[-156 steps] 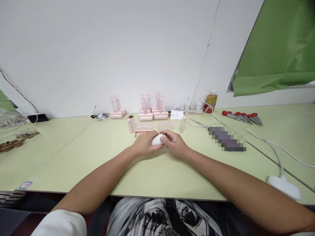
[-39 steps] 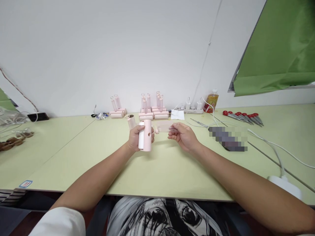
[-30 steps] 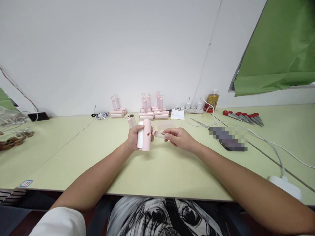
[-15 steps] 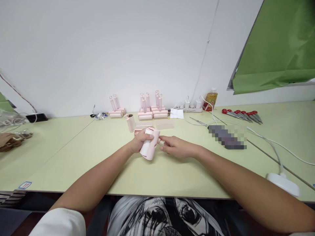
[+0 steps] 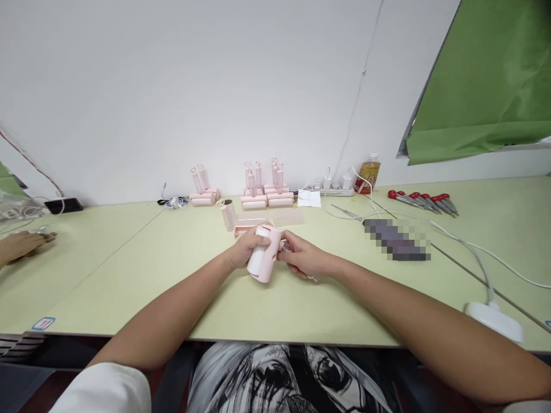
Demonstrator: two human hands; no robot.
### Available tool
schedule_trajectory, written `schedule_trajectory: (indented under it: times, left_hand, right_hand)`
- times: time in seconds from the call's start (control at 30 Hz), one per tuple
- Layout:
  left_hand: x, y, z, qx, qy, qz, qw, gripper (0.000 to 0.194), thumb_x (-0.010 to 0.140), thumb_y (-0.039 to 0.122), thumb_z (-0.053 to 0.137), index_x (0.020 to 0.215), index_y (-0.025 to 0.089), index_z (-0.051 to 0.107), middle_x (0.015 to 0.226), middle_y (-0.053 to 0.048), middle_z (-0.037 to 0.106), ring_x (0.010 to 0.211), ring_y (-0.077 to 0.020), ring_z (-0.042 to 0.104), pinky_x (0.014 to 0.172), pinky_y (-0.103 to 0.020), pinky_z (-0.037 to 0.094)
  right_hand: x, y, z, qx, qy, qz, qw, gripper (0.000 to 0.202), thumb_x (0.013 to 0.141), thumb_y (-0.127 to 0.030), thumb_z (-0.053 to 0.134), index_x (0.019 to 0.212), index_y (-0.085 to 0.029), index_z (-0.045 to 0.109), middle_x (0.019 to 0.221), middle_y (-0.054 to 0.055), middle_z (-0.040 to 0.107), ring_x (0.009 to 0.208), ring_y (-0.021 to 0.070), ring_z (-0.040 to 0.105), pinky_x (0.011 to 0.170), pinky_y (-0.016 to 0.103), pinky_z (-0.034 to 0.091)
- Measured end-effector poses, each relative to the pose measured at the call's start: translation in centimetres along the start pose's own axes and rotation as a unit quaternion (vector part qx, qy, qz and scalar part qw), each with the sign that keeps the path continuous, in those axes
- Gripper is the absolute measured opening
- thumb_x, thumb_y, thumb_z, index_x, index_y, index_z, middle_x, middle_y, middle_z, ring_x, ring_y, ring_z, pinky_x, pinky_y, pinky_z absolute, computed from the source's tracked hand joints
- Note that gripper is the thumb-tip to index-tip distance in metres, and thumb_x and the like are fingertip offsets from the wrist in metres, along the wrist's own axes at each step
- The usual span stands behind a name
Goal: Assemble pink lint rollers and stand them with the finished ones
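My left hand (image 5: 244, 250) is wrapped around the head of a lint roller (image 5: 263, 257), a white roll inside a curved pale pink shell, held tilted above the table. My right hand (image 5: 305, 256) is closed at the shell's right side, around a slim pale pink handle (image 5: 313, 279). Most of the handle is hidden by the fingers, though a bit of its end shows below the palm. Just behind the left hand lies an open pink shell piece (image 5: 241, 230), partly covered. Near it stands a pink cylindrical cover (image 5: 228, 215).
Pink lint rollers with upright handles (image 5: 279, 198) stand along the wall. Two translucent pink pieces (image 5: 288, 217) lie in front of them. At right are a power strip (image 5: 338, 192), a bottle (image 5: 368, 174), red-ended tools (image 5: 422, 201) and white cables. Another person's hand (image 5: 21, 245) is at far left.
My right hand has closed its fingers around the handle and turned beside the roller. The roller has shifted slightly right. The other person's hand at far left has moved further into view.
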State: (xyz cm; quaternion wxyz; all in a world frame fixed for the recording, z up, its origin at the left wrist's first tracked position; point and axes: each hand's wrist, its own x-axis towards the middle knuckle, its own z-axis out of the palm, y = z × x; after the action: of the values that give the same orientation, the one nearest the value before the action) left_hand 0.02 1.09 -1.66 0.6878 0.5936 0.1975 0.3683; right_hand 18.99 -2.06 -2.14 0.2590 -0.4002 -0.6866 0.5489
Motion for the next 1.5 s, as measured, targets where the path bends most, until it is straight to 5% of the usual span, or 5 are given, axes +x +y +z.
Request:
schedule_trajectory:
  times: [0.33, 0.7, 0.97, 1.33, 1.5]
  left_hand:
    - [0.0, 0.4, 0.5, -0.025, -0.023, 0.012, 0.999, 0.04, 0.063, 0.034, 0.064, 0.096, 0.011, 0.058, 0.064, -0.007, 0.064, 0.06, -0.023, 0.062, 0.058, -0.034, 0.047]
    - [0.4, 0.1, -0.3, -0.029, 0.071, 0.047, 0.996, 0.039, 0.065, 0.035, 0.061, 0.094, 0.01, 0.063, 0.061, -0.006, 0.062, 0.058, -0.0202, 0.06, 0.055, -0.03, 0.044]
    - [0.3, 0.1, 0.0, -0.056, 0.068, 0.049, 0.995, 0.028, 0.063, 0.031, 0.064, 0.084, 0.014, 0.06, 0.08, -0.008, 0.067, 0.058, -0.0192, 0.061, 0.053, -0.031, 0.047]
    - [0.2, 0.1, -0.1, -0.063, 0.041, 0.015, 0.997, 0.036, 0.062, 0.037, 0.063, 0.085, 0.009, 0.064, 0.063, -0.009, 0.065, 0.062, -0.0226, 0.062, 0.063, -0.034, 0.048]
    - [0.2, 0.3, 0.1, -0.056, 0.035, 0.023, 0.998, 0.036, 0.063, 0.038, 0.062, 0.084, 0.009, 0.065, 0.06, -0.008, 0.063, 0.06, -0.0219, 0.062, 0.06, -0.033, 0.047]
  right_hand:
    - [0.1, -0.4, 0.4, 0.045, 0.036, -0.004, 0.998, 0.019, 0.091, -0.041, 0.047, 0.1, -0.026, 0.041, 0.081, -0.005, 0.058, 0.034, 0.004, 0.041, 0.025, 0.017, 0.029]
    - [1.2, 0.1, -0.8, 0.206, 0.081, 0.055, 0.974, 0.018, 0.087, -0.04, 0.051, 0.086, -0.022, 0.047, 0.079, 0.0, 0.066, 0.034, 0.006, 0.043, 0.025, 0.019, 0.032]
    - [1.3, 0.8, -1.1, 0.206, -0.016, 0.048, 0.977, 0.021, 0.087, -0.044, 0.05, 0.09, -0.023, 0.049, 0.081, 0.001, 0.068, 0.033, 0.0073, 0.045, 0.024, 0.019, 0.031]
    - [0.2, -0.5, 0.2, 0.162, -0.024, -0.033, 0.986, 0.041, 0.072, -0.027, 0.065, 0.104, -0.027, 0.04, 0.074, -0.01, 0.057, 0.033, 0.0029, 0.04, 0.026, 0.014, 0.031]
    - [0.4, -0.2, 0.4, 0.113, 0.032, -0.044, 0.992, 0.042, 0.066, -0.02, 0.062, 0.102, -0.026, 0.042, 0.082, -0.009, 0.055, 0.033, 0.0008, 0.038, 0.026, 0.014, 0.032]
